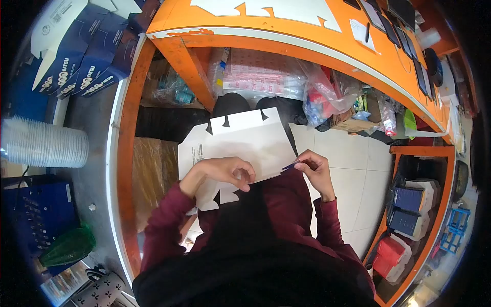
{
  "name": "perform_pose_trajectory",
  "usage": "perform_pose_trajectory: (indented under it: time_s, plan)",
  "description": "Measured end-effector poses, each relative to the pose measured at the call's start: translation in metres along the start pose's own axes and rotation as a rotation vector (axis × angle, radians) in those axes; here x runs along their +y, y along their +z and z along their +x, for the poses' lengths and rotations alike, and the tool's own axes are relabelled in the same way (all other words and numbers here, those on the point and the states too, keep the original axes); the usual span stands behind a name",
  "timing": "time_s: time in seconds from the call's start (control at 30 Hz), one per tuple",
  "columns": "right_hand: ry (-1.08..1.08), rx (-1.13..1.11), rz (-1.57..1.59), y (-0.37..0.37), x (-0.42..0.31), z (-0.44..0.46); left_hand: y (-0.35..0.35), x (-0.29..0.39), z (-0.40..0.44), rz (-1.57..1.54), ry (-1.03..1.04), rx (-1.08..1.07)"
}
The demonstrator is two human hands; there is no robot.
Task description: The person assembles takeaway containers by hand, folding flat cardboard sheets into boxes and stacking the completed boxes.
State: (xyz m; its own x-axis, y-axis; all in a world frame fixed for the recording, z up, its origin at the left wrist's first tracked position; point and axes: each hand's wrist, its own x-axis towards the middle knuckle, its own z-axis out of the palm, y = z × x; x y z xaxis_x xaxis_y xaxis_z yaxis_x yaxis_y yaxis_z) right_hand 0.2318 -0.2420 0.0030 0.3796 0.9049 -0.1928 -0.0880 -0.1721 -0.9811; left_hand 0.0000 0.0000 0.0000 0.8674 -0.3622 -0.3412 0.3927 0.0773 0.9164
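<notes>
Across my lap lies a white die-cut cardboard sheet [245,138] with notched edges and small print on its left part. My left hand [225,171] rests over the sheet's near edge, fingers curled, and what its fingertips hold, if anything, is hidden. At the near right corner, my right hand [314,169] pinches the sheet's edge between thumb and fingers, where a dark blue flap shows. Several layers seem to overlap along that near edge.
An orange table [307,43] ahead bears more white cardboard [271,7] and phones [391,30]. Wrapped goods fill the shelf beneath. On the left counter [94,189] stand blue boxes [97,56] and stacked clear lids [46,143]. Folded boxes [404,222] fill the right shelf.
</notes>
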Motion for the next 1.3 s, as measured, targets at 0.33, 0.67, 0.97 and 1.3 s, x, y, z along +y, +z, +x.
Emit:
perform_pose_trajectory:
  time_s: [0.33, 0.67, 0.97, 1.3]
  plan:
    - [-0.072, -0.067, -0.025, 0.004, -0.009, -0.01, 0.006, -0.013, -0.007, -0.187, -0.053, 0.224]
    - [-1.213, 0.17, -0.005, 0.044, -0.198, 0.011, 0.093, 0.211, -0.097, 0.804, 0.518, 0.886]
    - [-1.596, 0.516, -0.396, 0.0, -0.269, 0.072, 0.034, 0.311, -0.059, 1.613, 0.948, 1.25]
    - [-0.888, 0.254, 0.026, -0.055, -0.187, 0.18, -0.149, 0.289, 0.064, 1.421, 0.791, 1.17]
